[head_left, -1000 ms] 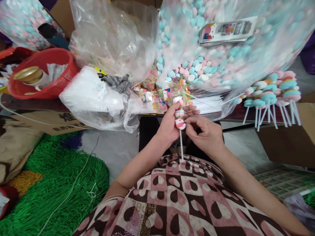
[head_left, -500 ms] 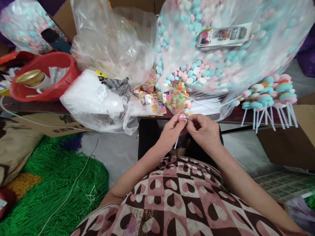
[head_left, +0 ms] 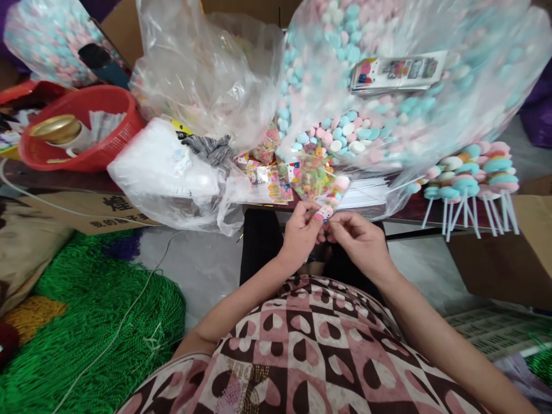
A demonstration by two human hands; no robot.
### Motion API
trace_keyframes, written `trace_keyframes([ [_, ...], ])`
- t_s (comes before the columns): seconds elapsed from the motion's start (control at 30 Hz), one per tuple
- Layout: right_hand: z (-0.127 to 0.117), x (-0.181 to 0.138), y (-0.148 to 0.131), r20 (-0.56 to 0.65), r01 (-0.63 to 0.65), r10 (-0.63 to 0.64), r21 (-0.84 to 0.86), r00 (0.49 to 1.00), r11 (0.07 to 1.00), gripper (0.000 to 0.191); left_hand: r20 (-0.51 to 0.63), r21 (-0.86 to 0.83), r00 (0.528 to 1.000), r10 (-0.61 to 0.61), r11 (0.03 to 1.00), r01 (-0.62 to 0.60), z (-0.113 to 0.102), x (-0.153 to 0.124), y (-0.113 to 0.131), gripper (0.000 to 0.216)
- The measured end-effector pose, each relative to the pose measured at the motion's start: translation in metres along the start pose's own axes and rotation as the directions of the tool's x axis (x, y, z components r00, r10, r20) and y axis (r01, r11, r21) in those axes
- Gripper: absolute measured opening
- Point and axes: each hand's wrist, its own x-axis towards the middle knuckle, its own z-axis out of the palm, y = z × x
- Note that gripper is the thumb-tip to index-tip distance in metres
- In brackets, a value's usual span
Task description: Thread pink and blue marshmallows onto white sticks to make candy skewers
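My left hand (head_left: 299, 233) and my right hand (head_left: 360, 241) meet in front of me at the table's edge. Both pinch a candy skewer (head_left: 331, 201) of pink and white marshmallow pieces, tilted up to the right. Its stick is hidden behind my hands. Just behind it lies a small clear packet of coloured sweets (head_left: 313, 178). A big clear bag of blue, pink and white candies (head_left: 388, 98) rises behind that.
Finished candy skewers (head_left: 468, 172) lie with sticks over the table edge at right. A red basket (head_left: 81, 129) with a gold-lidded can, an empty clear bag (head_left: 207, 75) and a white bag (head_left: 164, 172) sit left. Green mesh (head_left: 90, 322) covers the floor. A cardboard box (head_left: 509, 253) stands right.
The skewer, upright with its stick hanging down a second ago, has been tilted to the right. Both hands have closed in around its lower end, hiding the stick.
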Motion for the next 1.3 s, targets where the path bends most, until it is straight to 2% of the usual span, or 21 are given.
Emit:
trace_keyframes([
  [0.1,-0.004,0.007,0.0,-0.033,-0.179,0.204,0.36,0.978,0.916,0.025,0.036,-0.103,0.999,0.025,0.994,-0.022,0.002,-0.002,0.008,0.032],
  [0.13,-0.004,0.01,-0.001,-0.038,-0.198,0.237,0.43,0.971,0.881,0.03,0.056,-0.127,0.998,0.021,0.992,-0.014,0.003,-0.002,0.009,0.033],
  [0.2,-0.002,0.015,-0.004,0.039,-0.244,0.26,0.503,0.965,0.829,0.034,0.099,-0.168,0.995,0.003,0.986,0.014,0.005,-0.003,0.008,0.034],
  [0.27,0.002,0.018,-0.009,0.165,-0.305,0.257,0.521,0.952,0.797,0.031,0.12,-0.191,0.993,-0.004,0.981,0.027,0.006,-0.005,0.007,0.033],
  [0.33,0.005,0.018,-0.015,0.202,-0.314,0.242,0.536,0.949,0.784,0.028,0.105,-0.155,0.994,0.03,0.988,-0.013,0.005,-0.007,0.007,0.029],
  [0.43,0.01,0.016,-0.022,0.077,-0.215,0.207,0.548,0.975,0.809,0.027,0.003,-0.004,0.993,0.122,0.993,-0.122,0.001,-0.009,0.01,0.019],
  [0.53,0.012,0.014,-0.026,-0.03,-0.138,0.176,0.49,0.984,0.86,0.035,-0.071,0.104,0.98,0.184,0.979,-0.176,-0.005,-0.013,0.014,0.014],
  [0.67,0.009,0.018,-0.025,-0.11,-0.056,0.112,0.417,0.988,0.907,0.033,0.047,0.211,0.966,0.253,0.943,-0.257,-0.011,-0.015,0.017,0.007],
  [0.73,0.005,0.02,-0.025,-0.139,-0.063,0.13,0.408,0.982,0.911,0.031,0.05,0.174,0.959,0.28,0.943,-0.284,-0.011,-0.013,0.018,0.007],
  [0.8,0.002,0.022,-0.026,-0.076,-0.138,0.188,0.43,0.979,0.892,0.032,0.0,0.033,0.962,0.272,0.962,-0.272,-0.01,-0.008,0.022,0.015],
  [0.83,0.002,0.021,-0.027,0.005,-0.194,0.214,0.44,0.977,0.877,0.033,-0.002,-0.053,0.972,0.235,0.971,-0.235,-0.009,-0.004,0.024,0.022],
  [0.87,0.003,0.02,-0.029,0.106,-0.254,0.231,0.443,0.967,0.86,0.033,0.034,-0.13,0.984,0.177,0.977,-0.172,-0.007,0.0,0.026,0.029],
  [0.93,0.007,0.018,-0.032,0.294,-0.363,0.249,0.449,0.923,0.816,0.033,0.189,-0.2,0.982,0.027,0.98,0.011,-0.003,0.008,0.032,0.036],
  [1.0,0.009,0.014,-0.033,0.376,-0.427,0.26,0.48,0.889,0.766,0.033,0.269,-0.216,0.961,-0.057,0.969,0.118,0.0,0.014,0.037,0.038],
  [1.03,0.009,0.012,-0.032,0.387,-0.445,0.269,0.498,0.882,0.745,0.033,0.244,-0.232,0.968,-0.06,0.966,0.118,0.0,0.017,0.039,0.037],
  [1.1,0.006,0.006,-0.028,0.388,-0.466,0.291,0.502,0.874,0.729,0.03,0.09,-0.278,0.996,-0.015,0.96,0.039,-0.001,0.023,0.043,0.031],
  [1.2,-0.004,-0.005,-0.02,0.396,-0.486,0.325,0.427,0.859,0.763,0.026,-0.147,-0.338,0.988,0.039,0.937,-0.088,-0.009,0.031,0.049,0.021],
  [1.23,-0.006,-0.009,-0.018,0.377,-0.474,0.333,0.391,0.865,0.789,0.025,-0.182,-0.353,0.982,0.046,0.929,-0.109,-0.011,0.033,0.051,0.018],
  [1.3,-0.007,-0.015,-0.017,0.246,-0.37,0.304,0.298,0.92,0.88,0.022,-0.205,-0.37,0.977,0.058,0.92,-0.132,-0.014,0.035,0.053,0.014],
])
